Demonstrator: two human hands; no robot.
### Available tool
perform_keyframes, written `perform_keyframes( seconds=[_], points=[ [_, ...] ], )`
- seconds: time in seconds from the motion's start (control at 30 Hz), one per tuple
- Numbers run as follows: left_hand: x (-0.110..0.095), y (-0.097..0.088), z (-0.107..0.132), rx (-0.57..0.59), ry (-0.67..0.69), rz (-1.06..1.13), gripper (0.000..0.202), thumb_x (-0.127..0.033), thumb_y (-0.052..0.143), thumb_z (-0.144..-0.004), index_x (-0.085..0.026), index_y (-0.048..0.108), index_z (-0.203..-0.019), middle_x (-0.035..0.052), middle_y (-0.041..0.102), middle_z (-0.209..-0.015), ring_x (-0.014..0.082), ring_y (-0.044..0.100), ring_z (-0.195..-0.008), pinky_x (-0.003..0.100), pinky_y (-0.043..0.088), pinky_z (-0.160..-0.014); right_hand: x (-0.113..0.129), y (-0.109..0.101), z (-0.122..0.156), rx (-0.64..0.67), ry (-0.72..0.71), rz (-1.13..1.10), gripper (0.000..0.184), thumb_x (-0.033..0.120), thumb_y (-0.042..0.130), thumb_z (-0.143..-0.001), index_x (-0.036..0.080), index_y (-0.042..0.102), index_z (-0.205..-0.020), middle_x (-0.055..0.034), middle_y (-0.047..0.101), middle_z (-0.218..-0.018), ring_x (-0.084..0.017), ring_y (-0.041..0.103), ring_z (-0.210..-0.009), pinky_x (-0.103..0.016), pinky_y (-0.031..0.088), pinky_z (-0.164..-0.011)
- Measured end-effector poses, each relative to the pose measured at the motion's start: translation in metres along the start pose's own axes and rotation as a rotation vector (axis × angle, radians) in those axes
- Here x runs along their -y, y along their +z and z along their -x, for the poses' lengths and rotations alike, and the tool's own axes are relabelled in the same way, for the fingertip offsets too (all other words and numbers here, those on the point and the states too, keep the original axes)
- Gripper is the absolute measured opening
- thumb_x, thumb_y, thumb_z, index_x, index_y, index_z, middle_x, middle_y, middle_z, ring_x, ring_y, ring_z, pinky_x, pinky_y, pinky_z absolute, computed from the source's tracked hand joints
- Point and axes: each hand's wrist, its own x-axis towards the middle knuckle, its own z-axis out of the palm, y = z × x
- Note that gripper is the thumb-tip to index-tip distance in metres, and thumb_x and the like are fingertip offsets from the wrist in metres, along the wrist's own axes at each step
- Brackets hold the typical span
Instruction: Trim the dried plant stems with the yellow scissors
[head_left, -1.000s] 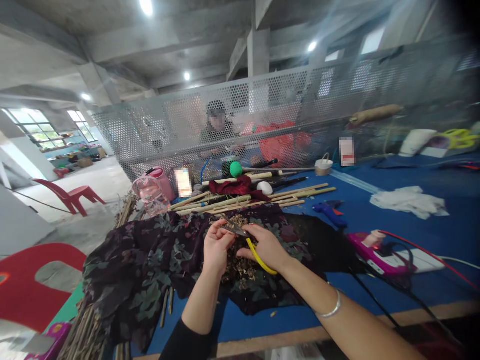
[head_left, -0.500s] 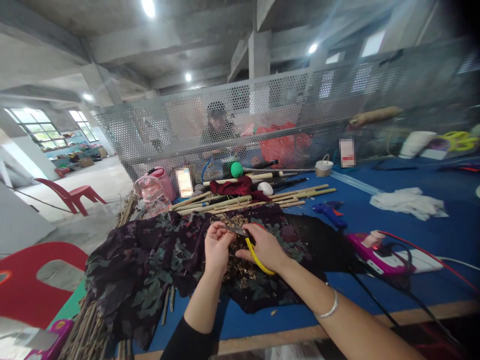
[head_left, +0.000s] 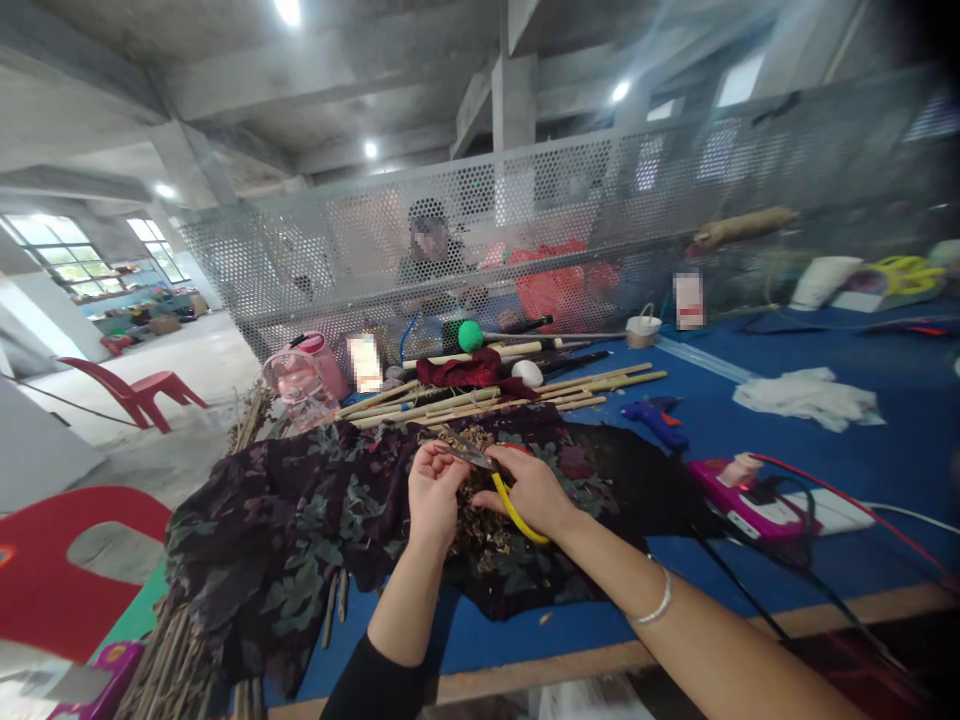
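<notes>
My right hand is wrapped round a pair of scissors with yellow handles, their metal blades pointing left. My left hand is closed, thumb and fingers pinched together beside the blade tips. Whatever sits in that pinch is too small to make out. Below both hands lies a pile of dry brown plant bits, partly hidden by them. The pile rests on a dark floral cloth spread over the blue table.
Behind the cloth lie bamboo sticks, a green ball and dark red fabric. To the right are a blue glue gun, a purple power strip with cables, and white gloves. A person sits beyond the perforated screen.
The view has shifted slightly, so the surroundings sit a little further left. Both hands stay almost in place, and the scissor blades look slightly wider apart.
</notes>
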Motion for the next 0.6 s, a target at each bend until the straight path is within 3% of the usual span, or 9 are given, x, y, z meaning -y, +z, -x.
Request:
perform_keyframes(
  seconds=[0.4,0.6],
  points=[
    [0.0001,-0.0028,0.0003,0.004,0.037,-0.019,0.027,-0.02,0.07,-0.064,-0.018,0.047,-0.078,-0.0029,0.06,-0.07,0.0079,0.058,-0.065,0.022,0.045,-0.071,-0.0047,0.0034,-0.0002,0.005,-0.001,0.039,0.037,0.044,0.061,-0.077,0.018,0.059,-0.103,-0.0092,0.066,-0.095,-0.021,0.063,-0.087,-0.031,0.048,-0.078],
    [0.0021,-0.0068,-0.003,-0.003,0.03,-0.002,0.032,-0.022,0.071,-0.063,-0.018,0.045,-0.081,-0.003,0.06,-0.069,0.0079,0.058,-0.064,0.021,0.044,-0.069,-0.0026,0.0034,0.0002,0.034,-0.007,0.071,0.029,0.04,0.056,-0.081,0.02,0.058,-0.102,-0.0059,0.067,-0.088,-0.019,0.063,-0.08,-0.027,0.047,-0.073]
  ],
)
